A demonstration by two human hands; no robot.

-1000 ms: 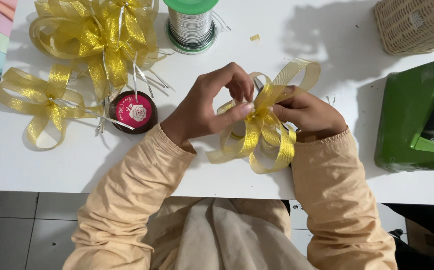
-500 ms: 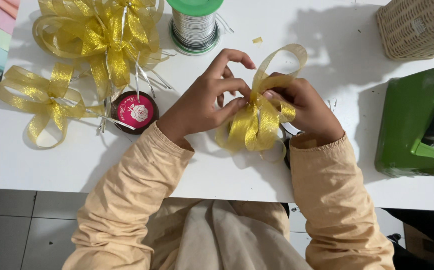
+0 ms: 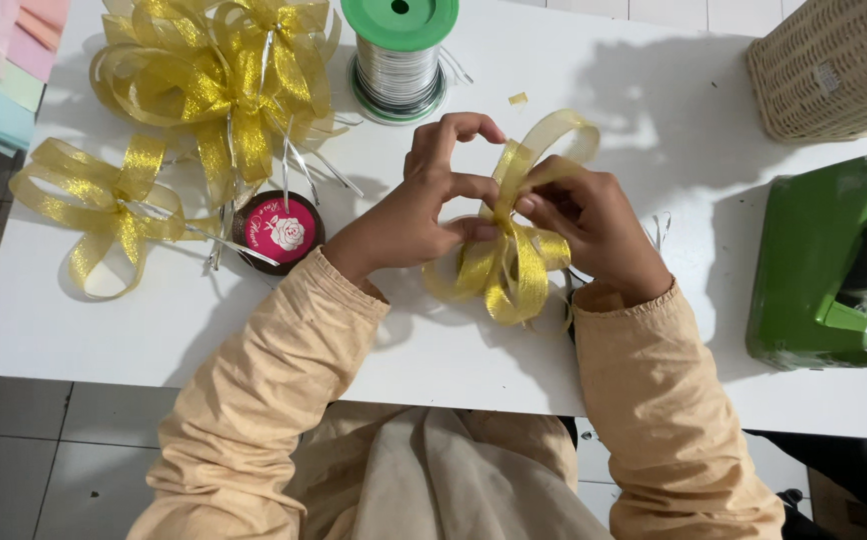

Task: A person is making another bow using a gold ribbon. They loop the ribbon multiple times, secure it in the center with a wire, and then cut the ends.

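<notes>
1. Centrally, both hands meet over a gold ribbon bow (image 3: 507,262) on the white table (image 3: 454,350): the left hand (image 3: 424,205) has thumb and forefinger closed on the bow's middle, and the right hand (image 3: 594,225) has its fingers pinched on the same knot from the other side.
2. Just beyond the fingertips one loop of the bow stands up; the other loops hang toward the person, under the palms.
3. Left of the left hand's wrist lies a round dark tin with a pink label (image 3: 279,230) bearing a white rose; its writing is too small to read.
4. Beyond the left fingers stands one spool of silver wire with a green top (image 3: 399,50).
5. Right of the right hand, well apart, sits one green tape dispenser (image 3: 824,265), cut off by the frame edge.
6. Beyond the right hand, far corner, one woven basket (image 3: 834,65) is partly out of view.
7. Counted: three gold bows in all. One is held, one large finished bow (image 3: 219,85) lies far left of the fingers, one smaller bow (image 3: 104,205) lies nearer the table's left edge.
8. Pastel paper sheets (image 3: 4,60) show at the top left, mostly cut off.
9. The bow's knot is hidden by the fingers.
</notes>
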